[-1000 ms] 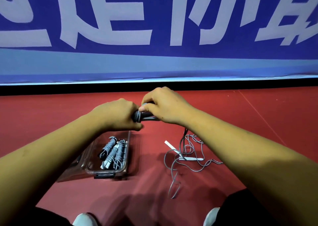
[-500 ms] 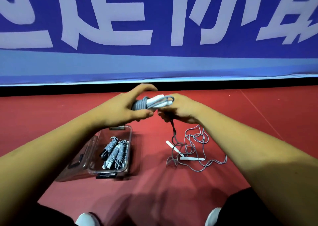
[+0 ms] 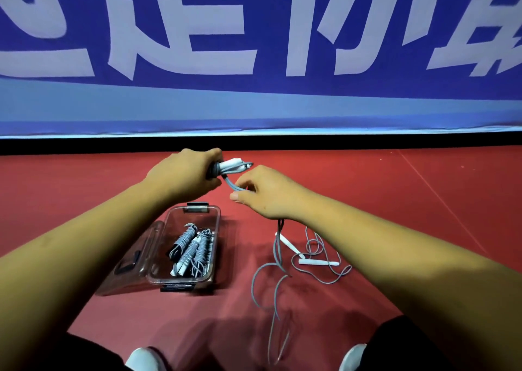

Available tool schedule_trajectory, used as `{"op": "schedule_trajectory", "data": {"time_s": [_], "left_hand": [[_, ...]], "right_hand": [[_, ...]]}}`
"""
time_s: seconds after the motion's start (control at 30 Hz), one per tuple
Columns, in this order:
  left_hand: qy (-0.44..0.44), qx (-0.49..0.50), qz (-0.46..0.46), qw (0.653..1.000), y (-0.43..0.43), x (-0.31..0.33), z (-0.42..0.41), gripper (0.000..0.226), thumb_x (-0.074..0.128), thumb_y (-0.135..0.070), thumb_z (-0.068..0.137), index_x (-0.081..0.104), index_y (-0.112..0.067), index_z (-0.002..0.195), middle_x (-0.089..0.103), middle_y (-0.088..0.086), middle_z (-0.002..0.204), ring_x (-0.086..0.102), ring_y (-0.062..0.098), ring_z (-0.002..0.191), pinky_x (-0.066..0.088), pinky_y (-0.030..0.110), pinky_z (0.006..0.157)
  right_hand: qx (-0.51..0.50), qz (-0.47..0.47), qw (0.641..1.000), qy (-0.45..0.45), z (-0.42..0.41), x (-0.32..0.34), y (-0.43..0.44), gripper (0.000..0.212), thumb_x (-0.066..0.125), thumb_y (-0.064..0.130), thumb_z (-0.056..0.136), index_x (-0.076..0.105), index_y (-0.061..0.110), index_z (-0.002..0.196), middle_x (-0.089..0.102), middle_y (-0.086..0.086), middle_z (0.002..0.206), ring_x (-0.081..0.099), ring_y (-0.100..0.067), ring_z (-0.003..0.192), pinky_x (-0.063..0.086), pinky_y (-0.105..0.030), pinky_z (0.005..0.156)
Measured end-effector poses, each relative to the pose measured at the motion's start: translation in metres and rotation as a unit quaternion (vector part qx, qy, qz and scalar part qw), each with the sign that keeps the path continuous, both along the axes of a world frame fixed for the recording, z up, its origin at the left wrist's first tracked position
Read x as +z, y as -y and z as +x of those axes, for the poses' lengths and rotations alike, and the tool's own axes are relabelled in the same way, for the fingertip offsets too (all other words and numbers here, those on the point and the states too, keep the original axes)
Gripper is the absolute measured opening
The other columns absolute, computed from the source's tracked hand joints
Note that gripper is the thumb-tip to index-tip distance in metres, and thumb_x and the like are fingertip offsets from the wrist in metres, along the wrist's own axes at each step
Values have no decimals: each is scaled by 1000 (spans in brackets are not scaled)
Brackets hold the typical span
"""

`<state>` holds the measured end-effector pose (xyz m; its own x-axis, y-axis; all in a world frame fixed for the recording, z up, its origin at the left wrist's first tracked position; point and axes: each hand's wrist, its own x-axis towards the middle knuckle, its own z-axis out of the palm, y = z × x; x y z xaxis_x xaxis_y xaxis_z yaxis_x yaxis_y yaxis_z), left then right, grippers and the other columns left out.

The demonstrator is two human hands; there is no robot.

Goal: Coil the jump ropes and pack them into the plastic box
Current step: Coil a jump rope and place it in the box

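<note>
Three coiled jump ropes, perhaps, lie in plastic box.

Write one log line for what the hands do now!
left hand: grips handles | right hand: holds rope | box: open, coiled ropes inside

Sports hall: red sports flooring meets a blue banner printed with large white characters.

A red floor meets a blue banner bearing large white characters.
</note>
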<state>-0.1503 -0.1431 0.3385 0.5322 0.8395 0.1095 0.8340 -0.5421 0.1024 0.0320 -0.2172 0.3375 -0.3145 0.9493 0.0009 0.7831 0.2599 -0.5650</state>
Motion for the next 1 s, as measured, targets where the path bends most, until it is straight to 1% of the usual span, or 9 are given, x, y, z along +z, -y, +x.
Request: {"op": "schedule_trajectory", "data": {"time_s": [0.17,0.23,0.33,0.43,0.57,0.63,0.77,0.9,1.0], "left_hand": [[-50,-58,-66,995,12,0,11,23,60,-57,73,57,-40,88,56,-9,62,57,14,62,53,36,65],[-43,-74,-87,993,22,9,19,38,65,-73,72,55,-37,73,51,-8,53,51,8,54,44,31,58],[-65,-71,-104,990,33,14,28,66,46,-90,60,54,-25,67,48,-3,51,48,14,52,39,32,55],[-59,-99,-90,989,39,11,33,55,51,-77,76,56,-22,75,45,-2,51,44,10,49,34,34,53],[70,-135,-103,983,39,16,36,26,63,-50,86,55,-26,91,50,-2,54,44,9,48,30,31,52],[135,-151,-112,973,40,17,36,31,64,-47,87,49,-27,107,53,1,55,43,11,46,32,30,49],[205,-168,-111,958,38,23,27,49,59,-48,93,41,-48,139,66,0,73,54,14,58,43,24,60],[264,-124,-126,948,26,26,21,18,66,-33,93,64,-36,111,66,-9,75,54,0,60,41,13,60],[203,-68,-83,973,9,22,8,12,69,-36,89,63,-28,96,63,-4,71,54,8,61,40,25,59]], "right_hand": [[-13,110,993,51,11,14,-8,20,60,33,90,68,20,78,64,0,71,58,-23,72,47,-34,64],[-28,124,992,19,20,16,-12,16,62,36,86,70,23,80,66,6,72,61,-20,75,51,-36,69],[-34,105,992,-63,30,17,-16,17,78,35,73,71,20,72,68,4,68,61,-12,67,51,-32,65],[-29,60,989,-130,38,20,-18,23,87,26,67,69,12,69,67,-3,65,52,-8,56,43,-25,58],[-67,-42,964,-254,57,11,-25,14,78,24,80,71,13,75,63,0,64,49,-12,57,38,-22,53],[-63,-100,932,-342,59,1,-26,13,68,14,88,68,15,75,61,-4,68,50,-13,57,39,-23,54],[-23,-236,860,-453,46,-11,-24,35,48,0,94,66,21,71,52,0,59,35,-9,49,19,-26,54],[-35,-285,873,-395,38,-26,-21,21,47,20,102,64,12,92,55,-5,66,50,-16,56,36,-29,56],[-56,-255,916,-305,28,-27,-12,29,45,31,103,66,11,96,45,-2,61,43,-16,51,34,-26,51]]}}
